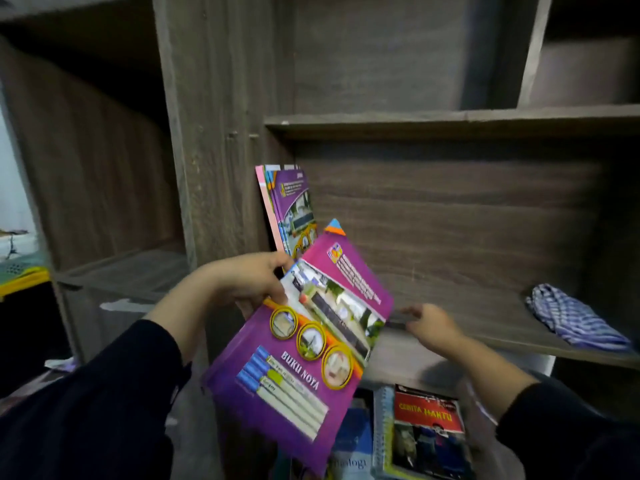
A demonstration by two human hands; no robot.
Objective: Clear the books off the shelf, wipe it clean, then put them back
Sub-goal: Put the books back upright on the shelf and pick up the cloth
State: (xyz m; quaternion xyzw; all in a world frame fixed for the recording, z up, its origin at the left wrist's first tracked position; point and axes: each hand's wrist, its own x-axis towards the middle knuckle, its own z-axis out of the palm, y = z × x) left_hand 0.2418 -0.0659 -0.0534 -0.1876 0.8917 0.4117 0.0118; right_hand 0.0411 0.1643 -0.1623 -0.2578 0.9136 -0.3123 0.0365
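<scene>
My left hand grips the top edge of a purple "Buku Nota" book, which hangs tilted in front of the wooden shelf. Several thin purple and pink books stand leaning against the shelf's left wall. My right hand hovers at the shelf's front edge, fingers loosely spread, holding nothing. A blue-and-white striped cloth lies crumpled at the shelf's right end.
Below the shelf lies a pile with a red "Cerita Hantu" book, a spiral notebook and a blue book. Another shelf board runs above. A second compartment opens to the left.
</scene>
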